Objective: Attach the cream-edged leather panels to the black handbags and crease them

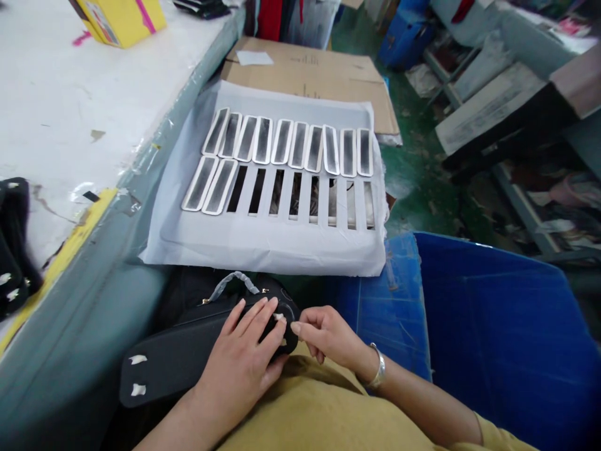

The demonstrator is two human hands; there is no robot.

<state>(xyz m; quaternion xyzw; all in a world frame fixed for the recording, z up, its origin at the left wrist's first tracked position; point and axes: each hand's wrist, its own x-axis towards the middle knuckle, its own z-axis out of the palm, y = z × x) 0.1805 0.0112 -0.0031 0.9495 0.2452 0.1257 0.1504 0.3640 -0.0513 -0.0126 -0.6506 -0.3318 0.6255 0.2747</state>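
A black bag (pixel 171 354) lies on its side across my lap. Small white pieces stick out at both of its ends, and a grey plastic-wrapped handle (pixel 235 280) arches from the far edge. My left hand (pixel 246 347) rests on the right part of the bag, fingers stretched out and a little apart. Just beyond its fingertips, my right hand (pixel 326 335) is curled at the bag's rounded right end, thumb and forefinger close together. Whatever those fingers pinch, if anything, is too small to make out.
Ahead, a white sheet (pixel 263 244) carries metallic strips with white edges (pixel 282 143) and several cut-out slots. Cardboard (pixel 310 69) lies behind it. A large blue bin (pixel 498 326) stands on the right. The worktable (pixel 117 100) on the left holds a yellow box (pixel 126 22).
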